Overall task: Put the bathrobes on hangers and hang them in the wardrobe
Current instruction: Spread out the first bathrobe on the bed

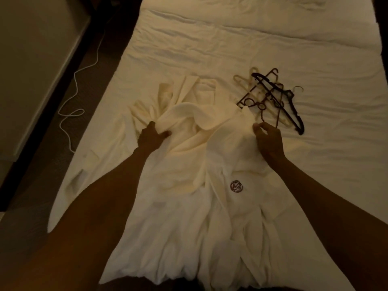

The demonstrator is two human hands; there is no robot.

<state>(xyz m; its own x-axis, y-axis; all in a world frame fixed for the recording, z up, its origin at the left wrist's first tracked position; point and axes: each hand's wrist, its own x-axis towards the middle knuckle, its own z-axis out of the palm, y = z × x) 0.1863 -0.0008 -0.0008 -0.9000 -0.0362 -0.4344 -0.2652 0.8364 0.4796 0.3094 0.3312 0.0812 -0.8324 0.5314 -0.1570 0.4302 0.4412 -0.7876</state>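
Note:
A cream bathrobe (195, 185) with a round dark-red logo on the chest lies spread down the middle of the bed, its collar end bunched up. My left hand (152, 136) grips a fold of the robe at its upper left. My right hand (269, 139) pinches the robe's upper right edge, close to a pile of hangers (275, 99). That pile holds dark and pale plastic hangers tangled together, just right of the robe's collar. More cream cloth (201, 89), perhaps a second robe, lies beyond the collar.
The white bed sheet (252, 38) is wrinkled and stretches far back. A white cable (73, 97) snakes over the dark floor on the left, beside a pale wall or furniture panel (31, 70). No wardrobe is in view.

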